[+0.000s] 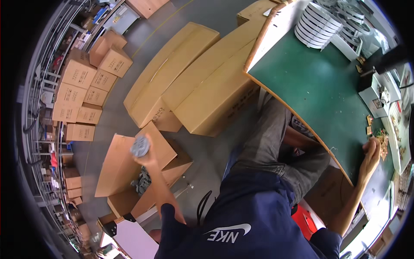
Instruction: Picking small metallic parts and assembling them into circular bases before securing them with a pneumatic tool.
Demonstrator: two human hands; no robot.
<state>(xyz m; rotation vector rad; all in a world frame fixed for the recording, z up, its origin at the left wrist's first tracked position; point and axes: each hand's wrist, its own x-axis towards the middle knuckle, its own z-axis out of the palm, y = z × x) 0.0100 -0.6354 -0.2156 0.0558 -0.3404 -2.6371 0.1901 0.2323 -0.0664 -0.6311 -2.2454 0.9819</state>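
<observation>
While the person sits at the green table (319, 90), the left hand (146, 156) is stretched out to the left, above an open box (129, 172) on the floor. The fingers of this hand are closed around a grey round part (140, 146), which it holds up over the box flaps. More grey parts (141, 181) lie inside the box, just under the hand.

The right hand (371, 151) rests on the table near its front edge. Its fingers are curled together, but I cannot tell if they pinch something, because the hand is small and turned away. Small brown pieces (381, 138) lie on the table touching or just beside this hand.

At the far end of the table stands a stack of white rings (312, 28). A grey machine (377, 93) stands on the right side of the table. Large closed cartons (202, 82) lie on the floor beside the table, and smaller cartons (86, 86) are stacked further left, near the shelves (43, 129).
</observation>
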